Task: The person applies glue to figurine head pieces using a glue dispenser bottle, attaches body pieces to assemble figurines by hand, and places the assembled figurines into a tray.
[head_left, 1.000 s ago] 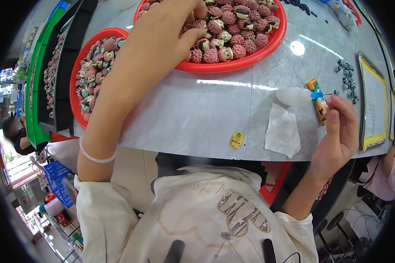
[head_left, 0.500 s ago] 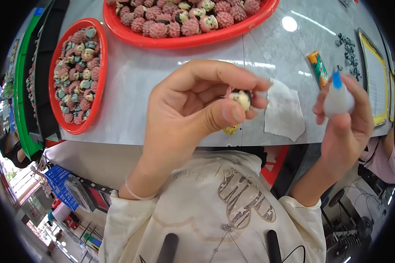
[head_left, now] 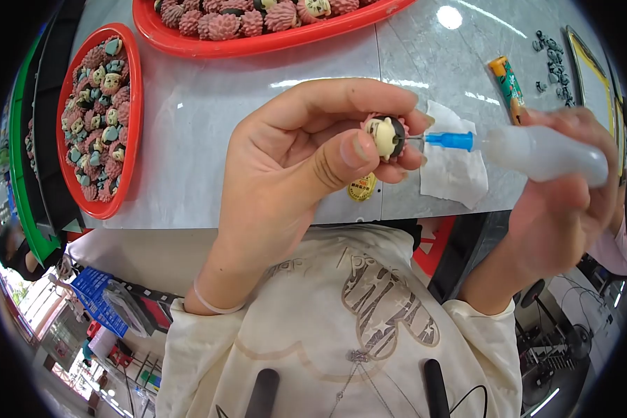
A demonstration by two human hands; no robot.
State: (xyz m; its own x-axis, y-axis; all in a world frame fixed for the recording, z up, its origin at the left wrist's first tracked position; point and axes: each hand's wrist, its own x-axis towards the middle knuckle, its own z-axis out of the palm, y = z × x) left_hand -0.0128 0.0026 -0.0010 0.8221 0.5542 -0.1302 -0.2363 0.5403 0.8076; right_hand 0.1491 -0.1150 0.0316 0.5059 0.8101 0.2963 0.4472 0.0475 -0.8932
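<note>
Between the thumb and fingers of my left hand [head_left: 296, 150] is a small figurine [head_left: 384, 137] with a pale face, a black part and a pink textured back. My right hand [head_left: 571, 188] grips a translucent white bottle [head_left: 547, 151] lying sideways. Its blue needle tip [head_left: 451, 141] points left, and the thin needle reaches the black part of the figurine. Whether it touches is too small to tell. Beneath the needle tip a white tissue [head_left: 453, 174] lies on the grey table [head_left: 188, 174], and a gold oval sticker [head_left: 361, 187] shows below my left fingers.
A large red tray [head_left: 272, 43] of pink figurines stands at the top, a smaller red basket [head_left: 136, 125] at the left. An orange and green tube [head_left: 507, 82], small dark pieces [head_left: 554, 66] and a yellow-edged frame [head_left: 595, 73] are at the right. A person [head_left: 21, 251] is far left.
My left hand came from the large tray and now holds a figurine. My right hand picked up the bottle, then turned it sideways, bringing its needle to the figurine. The view shifted.
</note>
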